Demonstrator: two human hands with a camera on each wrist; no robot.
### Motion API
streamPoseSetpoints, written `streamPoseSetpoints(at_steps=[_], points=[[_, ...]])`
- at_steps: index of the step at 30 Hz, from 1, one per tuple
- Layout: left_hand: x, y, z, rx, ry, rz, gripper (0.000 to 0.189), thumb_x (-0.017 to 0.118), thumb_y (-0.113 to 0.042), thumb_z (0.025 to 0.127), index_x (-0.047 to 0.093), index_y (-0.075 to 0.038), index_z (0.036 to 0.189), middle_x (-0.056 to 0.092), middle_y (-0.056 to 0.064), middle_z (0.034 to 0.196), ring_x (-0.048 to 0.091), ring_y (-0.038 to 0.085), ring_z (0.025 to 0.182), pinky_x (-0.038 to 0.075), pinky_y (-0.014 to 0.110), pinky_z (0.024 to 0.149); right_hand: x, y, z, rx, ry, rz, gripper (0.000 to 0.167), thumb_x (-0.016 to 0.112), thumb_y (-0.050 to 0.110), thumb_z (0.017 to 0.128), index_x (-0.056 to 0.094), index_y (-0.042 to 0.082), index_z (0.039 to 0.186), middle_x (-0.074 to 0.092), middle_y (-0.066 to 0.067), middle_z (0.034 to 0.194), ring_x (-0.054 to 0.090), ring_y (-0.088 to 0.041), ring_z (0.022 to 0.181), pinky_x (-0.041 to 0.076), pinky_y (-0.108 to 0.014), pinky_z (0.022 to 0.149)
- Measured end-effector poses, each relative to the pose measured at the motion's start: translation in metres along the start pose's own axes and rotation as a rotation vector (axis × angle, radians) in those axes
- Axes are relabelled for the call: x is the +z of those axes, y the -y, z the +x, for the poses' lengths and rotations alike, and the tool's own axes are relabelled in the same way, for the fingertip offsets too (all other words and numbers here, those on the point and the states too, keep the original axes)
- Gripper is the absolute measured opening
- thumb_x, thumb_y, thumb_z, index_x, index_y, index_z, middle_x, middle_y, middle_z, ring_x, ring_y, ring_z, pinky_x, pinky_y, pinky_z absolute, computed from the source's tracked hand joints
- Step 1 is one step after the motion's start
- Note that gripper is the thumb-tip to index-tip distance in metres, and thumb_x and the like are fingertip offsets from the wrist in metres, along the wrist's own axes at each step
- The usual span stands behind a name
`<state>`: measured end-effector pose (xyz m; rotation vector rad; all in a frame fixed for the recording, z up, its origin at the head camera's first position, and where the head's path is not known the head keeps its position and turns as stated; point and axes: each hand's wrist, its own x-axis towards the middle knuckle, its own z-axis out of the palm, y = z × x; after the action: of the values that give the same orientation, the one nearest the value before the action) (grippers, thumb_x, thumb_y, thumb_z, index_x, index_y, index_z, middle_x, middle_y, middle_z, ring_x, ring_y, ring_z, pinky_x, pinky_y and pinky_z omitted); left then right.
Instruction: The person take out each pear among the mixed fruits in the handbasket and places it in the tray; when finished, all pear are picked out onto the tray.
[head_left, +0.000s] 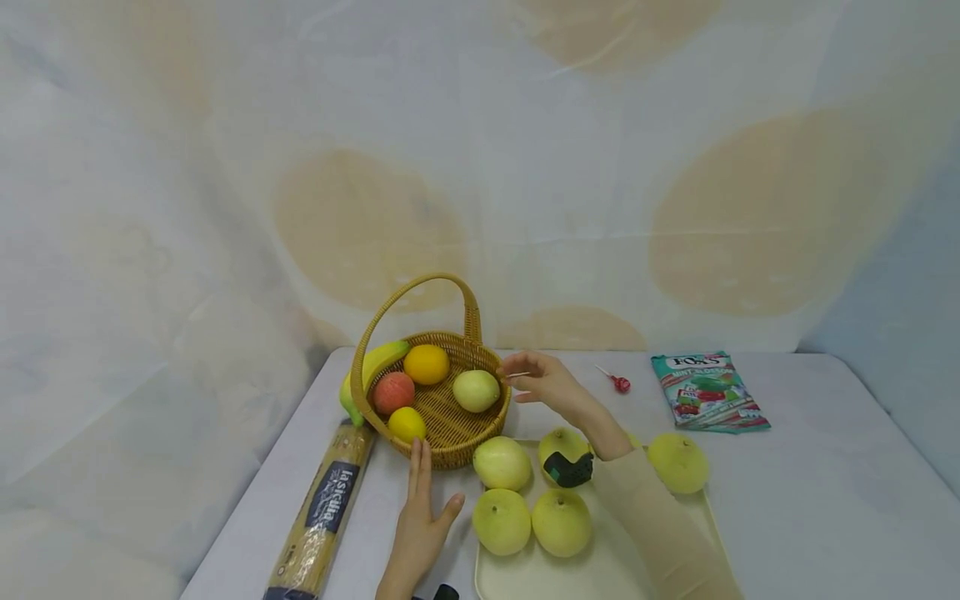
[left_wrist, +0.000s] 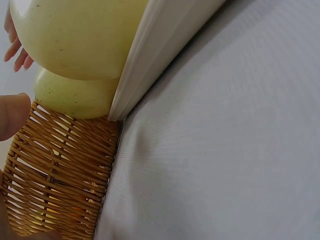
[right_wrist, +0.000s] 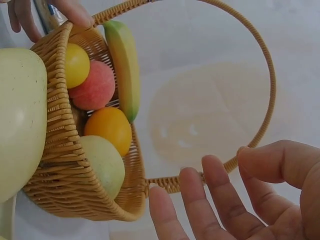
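A wicker basket (head_left: 455, 457) with a tall arched handle holds a banana (right_wrist: 124, 70), a peach (head_left: 393, 392), an orange (head_left: 427, 365), a lemon-yellow fruit (head_left: 407, 424) and a pale green fruit (head_left: 476, 391). My left hand (head_left: 417, 533) lies at the basket's front, fingers extended and fingertips at the rim. Beside the basket's right side is my right hand (head_left: 551, 390), its fingers loosely bent and apart. A thin pale line shows by its fingers in the head view; I cannot tell what it is. The right wrist view shows nothing in its grasp.
Right of the basket's front, a cream tray (head_left: 600, 575) bears several pale green round fruits (head_left: 562, 522). A pack of spaghetti (head_left: 322, 512) lies on the left. Behind the right forearm are a red lollipop (head_left: 621, 384) and a green candy bag (head_left: 708, 392).
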<state>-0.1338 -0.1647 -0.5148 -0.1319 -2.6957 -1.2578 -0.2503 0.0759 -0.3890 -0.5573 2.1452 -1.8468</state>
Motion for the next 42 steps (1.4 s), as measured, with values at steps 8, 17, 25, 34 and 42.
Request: streamPoseSetpoints(at_steps=[8, 17, 25, 34, 42], points=[[0.000, 0.000, 0.000, 0.001, 0.000, -0.002, 0.089, 0.063, -0.035, 0.093, 0.003, -0.024, 0.158, -0.004, 0.004, 0.166, 0.029, 0.049, 0.140, 0.036, 0.068, 0.102, 0.005, -0.003, 0.008, 0.018, -0.015, 0.044, 0.032, 0.049, 0.003, 0.099, 0.049, -0.008, 0.129, 0.049, -0.030, 0.136, 0.050, -0.044, 0.126, 0.051, -0.051, 0.098], [-0.001, -0.001, 0.001, -0.008, 0.006, -0.001, 0.088, 0.063, -0.035, 0.093, 0.005, -0.020, 0.158, -0.004, 0.003, 0.166, 0.031, 0.049, 0.139, 0.037, 0.067, 0.103, 0.010, -0.003, 0.018, 0.040, -0.066, 0.070, 0.035, 0.047, 0.001, 0.097, 0.048, -0.008, 0.131, 0.050, -0.027, 0.138, 0.046, -0.043, 0.129, 0.048, -0.052, 0.101], [-0.001, 0.000, 0.000, -0.018, 0.009, 0.001, 0.089, 0.063, -0.034, 0.093, 0.003, -0.023, 0.158, -0.005, 0.002, 0.166, 0.031, 0.049, 0.139, 0.036, 0.067, 0.104, 0.018, -0.004, 0.028, 0.060, -0.045, 0.054, 0.039, 0.047, 0.003, 0.098, 0.047, -0.006, 0.136, 0.048, -0.027, 0.141, 0.048, -0.043, 0.127, 0.051, -0.049, 0.098], [-0.001, 0.000, 0.000, -0.012, 0.008, 0.003, 0.088, 0.064, -0.032, 0.093, 0.006, -0.017, 0.158, -0.004, 0.003, 0.166, 0.032, 0.048, 0.139, 0.037, 0.065, 0.104, 0.024, -0.002, 0.033, 0.080, -0.038, 0.060, 0.037, 0.048, 0.003, 0.098, 0.049, -0.005, 0.133, 0.048, -0.027, 0.140, 0.049, -0.042, 0.125, 0.050, -0.050, 0.099], [0.000, 0.001, 0.001, -0.018, 0.009, 0.009, 0.088, 0.063, -0.032, 0.093, 0.005, -0.020, 0.158, -0.005, 0.002, 0.166, 0.032, 0.049, 0.139, 0.037, 0.065, 0.104, 0.026, -0.002, 0.043, 0.109, -0.046, 0.040, 0.037, 0.048, 0.006, 0.098, 0.050, -0.001, 0.134, 0.049, -0.024, 0.141, 0.048, -0.039, 0.127, 0.046, -0.054, 0.102]])
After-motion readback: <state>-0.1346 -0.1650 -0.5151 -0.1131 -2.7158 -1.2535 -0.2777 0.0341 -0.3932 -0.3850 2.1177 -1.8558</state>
